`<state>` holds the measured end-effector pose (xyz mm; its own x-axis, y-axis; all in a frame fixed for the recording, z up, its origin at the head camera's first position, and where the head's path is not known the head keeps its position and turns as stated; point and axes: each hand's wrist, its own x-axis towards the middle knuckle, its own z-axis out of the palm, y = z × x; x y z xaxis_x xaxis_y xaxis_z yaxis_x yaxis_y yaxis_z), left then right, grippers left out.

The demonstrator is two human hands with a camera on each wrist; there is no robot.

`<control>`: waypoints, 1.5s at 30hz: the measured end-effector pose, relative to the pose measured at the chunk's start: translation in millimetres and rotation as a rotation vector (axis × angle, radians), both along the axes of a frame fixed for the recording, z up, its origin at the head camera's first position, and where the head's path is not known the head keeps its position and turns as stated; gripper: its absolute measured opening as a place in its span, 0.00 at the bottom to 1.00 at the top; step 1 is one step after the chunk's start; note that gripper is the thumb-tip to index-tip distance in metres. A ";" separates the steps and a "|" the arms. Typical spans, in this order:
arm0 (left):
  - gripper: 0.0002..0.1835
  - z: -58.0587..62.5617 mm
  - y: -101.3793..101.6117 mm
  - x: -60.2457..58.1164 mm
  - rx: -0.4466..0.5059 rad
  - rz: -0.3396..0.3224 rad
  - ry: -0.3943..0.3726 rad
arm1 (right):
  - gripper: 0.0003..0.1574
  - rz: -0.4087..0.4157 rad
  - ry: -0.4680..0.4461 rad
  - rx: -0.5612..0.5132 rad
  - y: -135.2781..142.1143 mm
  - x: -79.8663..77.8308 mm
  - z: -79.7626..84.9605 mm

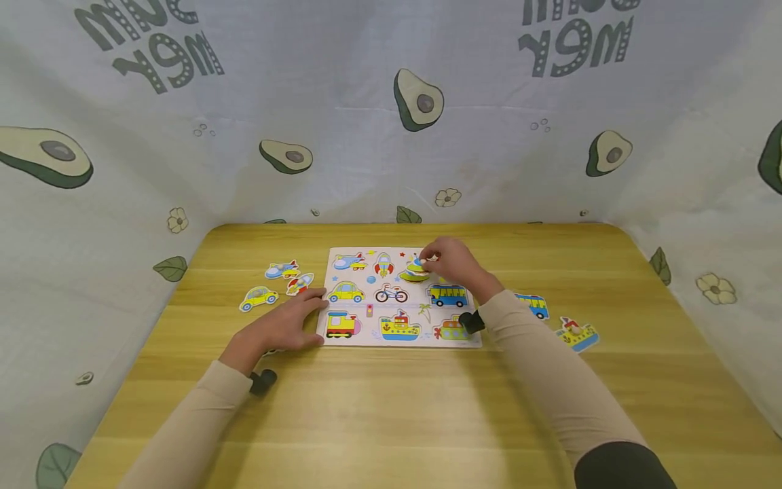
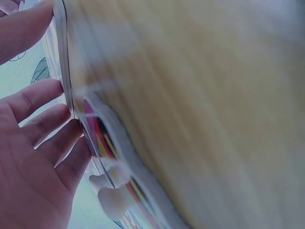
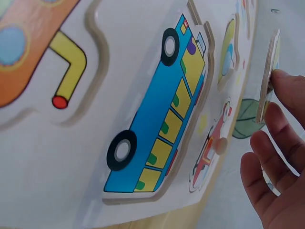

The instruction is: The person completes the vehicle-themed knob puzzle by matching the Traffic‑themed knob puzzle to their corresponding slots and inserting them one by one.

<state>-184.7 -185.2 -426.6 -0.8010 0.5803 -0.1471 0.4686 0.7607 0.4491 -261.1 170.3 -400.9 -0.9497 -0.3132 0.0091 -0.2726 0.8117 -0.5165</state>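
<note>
Table [image 1: 391, 407] looked smooth, faintly glossy wood; puzzle board [image 1: 411, 305] showed smooth printed face; backdrop [image 1: 342, 197] was matt, creased cloth; sleeves [image 1: 556, 373] matt fabric

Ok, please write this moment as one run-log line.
left hand: touching left edge of puzzle board | right hand: pinching flying saucer piece above board

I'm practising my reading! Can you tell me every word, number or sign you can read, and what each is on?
"mer": on the cloth, twice, back to front.
Seems to be "sum": above each, also back to front, partly cut off by the picture's top edge.
Puzzle board: no readable words or numbers; any tiny print is too small.
Blue bus picture: no words visible.
</note>
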 end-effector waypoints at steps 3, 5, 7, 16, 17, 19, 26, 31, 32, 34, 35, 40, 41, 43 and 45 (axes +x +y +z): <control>0.36 0.4 0.9 -0.4 -0.002 0.001 -0.004 | 0.12 -0.010 -0.015 -0.002 -1.3 0.0 -1.5; 0.37 0.0 1.3 -0.8 -0.009 0.001 -0.004 | 0.12 -0.019 -0.030 -0.004 -1.8 -0.4 -2.6; 0.37 -0.4 1.5 -1.0 -0.012 0.004 -0.008 | 0.13 -0.024 -0.043 -0.009 -2.2 -0.8 -3.7; 0.37 -0.3 1.7 -0.7 -0.023 0.014 -0.022 | 0.12 -0.034 -0.062 -0.019 -2.5 -2.4 -7.8; 0.37 0.0 1.7 -0.7 -0.025 0.016 -0.023 | 0.12 -0.033 -0.060 -0.015 -2.7 -2.7 -8.4; 0.37 0.4 1.8 -0.8 -0.028 0.020 -0.027 | 0.12 -0.030 -0.054 -0.007 -3.0 -3.5 -9.9; 0.37 -0.2 1.9 -1.4 -0.028 0.022 -0.028 | 0.11 -0.007 -0.040 0.017 -5.7 -5.7 -14.6; 0.37 -1.1 2.2 -1.6 -0.022 0.020 -0.027 | 0.11 0.012 -0.026 0.034 -6.5 -5.1 -16.4; 0.37 -0.9 2.4 -1.5 -0.021 0.019 -0.029 | 0.11 0.015 -0.021 0.035 -6.5 -5.1 -16.9; 0.37 -0.3 2.7 -1.1 -0.024 0.017 -0.033 | 0.11 0.017 -0.017 0.038 -6.4 -4.9 -17.7; 0.37 0.0 2.9 -0.9 -0.025 0.018 -0.035 | 0.11 0.017 -0.018 0.038 -6.4 -4.8 -18.1; 0.37 -0.4 2.7 -1.5 -0.034 0.017 -0.032 | 0.11 0.008 -0.023 0.044 -8.2 -6.0 -19.9; 0.37 -0.4 2.5 -1.5 -0.035 0.019 -0.030 | 0.11 0.006 -0.025 0.046 -8.8 -6.6 -20.2; 0.37 -0.1 2.2 -1.2 -0.034 0.023 -0.030 | 0.12 0.000 -0.030 0.052 -10.1 -7.9 -20.8; 0.37 0.0 2.0 -0.9 -0.034 0.024 -0.032 | 0.13 -0.008 -0.041 0.058 -11.2 -9.0 -21.3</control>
